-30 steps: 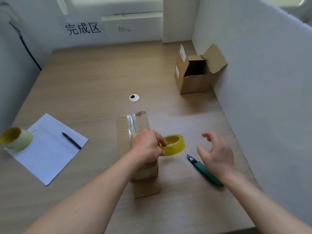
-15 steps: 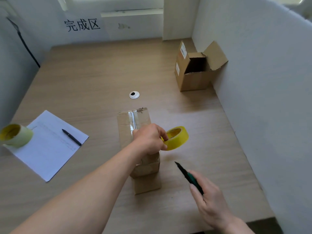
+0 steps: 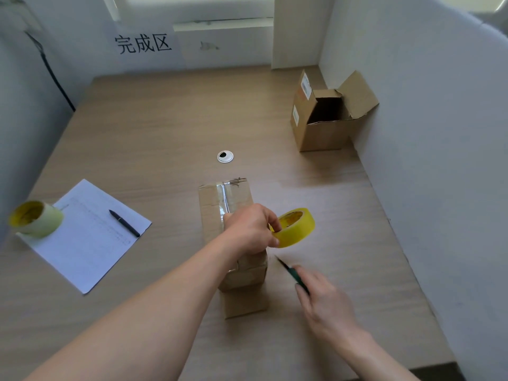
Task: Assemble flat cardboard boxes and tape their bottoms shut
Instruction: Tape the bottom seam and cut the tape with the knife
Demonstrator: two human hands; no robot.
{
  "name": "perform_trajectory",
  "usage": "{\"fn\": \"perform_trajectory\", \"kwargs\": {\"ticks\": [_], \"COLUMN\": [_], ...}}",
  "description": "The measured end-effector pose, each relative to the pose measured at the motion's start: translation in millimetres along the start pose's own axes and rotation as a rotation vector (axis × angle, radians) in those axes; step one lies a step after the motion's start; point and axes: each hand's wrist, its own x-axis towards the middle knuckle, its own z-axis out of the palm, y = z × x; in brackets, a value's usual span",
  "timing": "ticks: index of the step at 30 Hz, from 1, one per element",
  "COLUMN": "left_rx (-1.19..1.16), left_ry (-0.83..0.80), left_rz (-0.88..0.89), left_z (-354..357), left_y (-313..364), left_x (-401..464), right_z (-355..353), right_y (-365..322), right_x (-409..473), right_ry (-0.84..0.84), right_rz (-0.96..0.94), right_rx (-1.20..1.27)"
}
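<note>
A small cardboard box [image 3: 214,207] stands in the middle of the table with a strip of clear tape [image 3: 226,199] running along its top seam. My left hand [image 3: 250,229] rests over the box's near end and grips a yellow tape roll [image 3: 298,228] just to the box's right. My right hand [image 3: 323,301] grips a green utility knife [image 3: 292,273], its blade pointing up-left toward the tape roll and a short way below it. My forearm hides the near part of the box top.
An open cardboard box [image 3: 327,119] stands at the back right against the white partition. A white sheet [image 3: 82,237] with a black pen [image 3: 124,223] and a second tape roll [image 3: 35,219] lie at the left. A cable grommet [image 3: 225,156] sits mid-table.
My right hand took the green knife off the table and brought it up toward the tape roll. My left hand stayed on the box, holding the roll.
</note>
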Motion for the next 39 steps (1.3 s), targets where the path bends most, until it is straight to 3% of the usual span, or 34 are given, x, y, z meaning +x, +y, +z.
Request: {"fn": "perform_trajectory", "kwargs": {"ticks": [3,5,7,9,10,13,16,18,24,28,39], "left_rx": [-0.011,-0.009,-0.005,-0.001,0.003,0.028,0.042,0.027,-0.043,-0.016,0.112], "left_ry": [0.002,0.006,0.012,0.018,0.022,0.025,0.049,0.087,0.266,0.285,0.427], "left_rz": [0.003,0.006,0.012,0.016,0.019,0.039,0.086,0.127,0.376,0.476,0.386], "left_z": [0.2,0.9,1.6,1.7,1.9,2.6,4.4,7.7,24.2,27.0,40.3], "left_y": [-1.3,-0.9,-0.7,-1.5,-2.0,-3.0,-5.5,-8.9,-36.1,-45.0,-44.9], "left_x": [-0.7,-0.4,0.0,-0.3,-0.6,-1.9,-3.3,-5.0,-30.8,-44.1,-45.4], "right_z": [-12.7,-25.0,-38.4,-52.4,-59.2,-70.7,-70.7,-69.8,-64.6,-65.2,-66.3], "right_y": [35.3,49.9,43.9,16.9,1.2,-37.1,-50.8,-53.3,-60.5,-65.5,-69.8], "right_x": [0.3,7.5,22.6,43.2,53.6,80.5,96.5,101.2,111.1,120.2,130.8], "right_ry": [-0.104,-0.075,0.152,0.355,0.368,0.125,-0.146,-0.231,-0.406,-0.449,-0.576], "right_rz": [0.257,0.311,0.179,-0.118,-0.274,-0.470,-0.400,-0.316,-0.206,-0.148,-0.143], "right_rx": [-0.196,-0.282,-0.155,-0.010,-0.011,-0.195,-0.235,-0.155,-0.048,-0.012,-0.128]}}
